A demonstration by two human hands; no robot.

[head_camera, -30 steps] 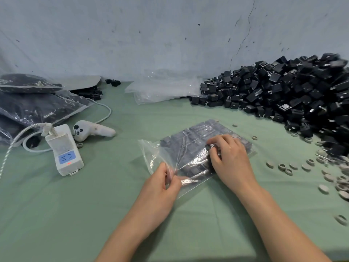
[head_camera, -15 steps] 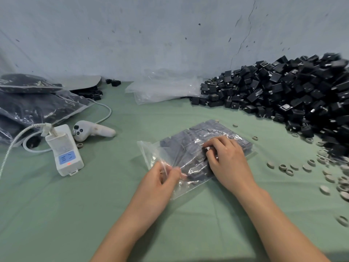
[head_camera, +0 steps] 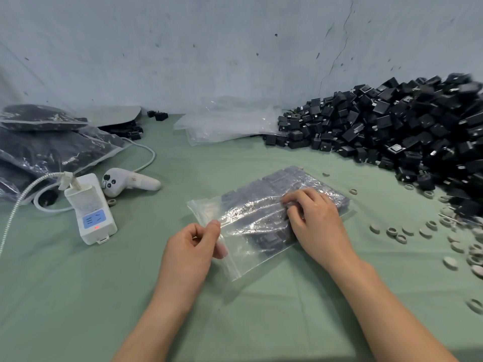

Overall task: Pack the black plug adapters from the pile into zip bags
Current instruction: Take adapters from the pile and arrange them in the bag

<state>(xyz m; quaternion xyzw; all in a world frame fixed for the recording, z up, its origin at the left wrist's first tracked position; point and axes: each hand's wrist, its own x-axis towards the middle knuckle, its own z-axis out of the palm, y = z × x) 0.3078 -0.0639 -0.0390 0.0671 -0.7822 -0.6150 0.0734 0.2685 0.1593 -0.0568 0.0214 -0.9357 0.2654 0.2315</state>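
— Two hands, we count, both on the clear zip bag (head_camera: 243, 218), which lies flat at the middle of the frame on the green cloth (head_camera: 78, 296).
— Agreed. Our left hand (head_camera: 192, 246) pinches the bag's mouth edge, at its lower left, between thumb and forefinger; the other fingers are curled in.
— Our right hand (head_camera: 317, 226) sits on top of the bag toward its right side, fingers bent, tips down on the film over the black plug adapters (head_camera: 290, 176) packed flat inside.
— Pressing or pinching the plastic? We cannot tell; the fingertips hide it.
— The pile (head_camera: 407, 131) of loose adapters fills the upper right against the wall (head_camera: 209, 48), apart from the bag.
— Small grey rings (head_camera: 407, 231) are scattered along the right edge. Empty bags (head_camera: 224, 124) lie at top centre and filled bags (head_camera: 44, 150) at upper left. A white power strip (head_camera: 90, 209) and a white controller (head_camera: 128, 182) sit just beside each other at left.
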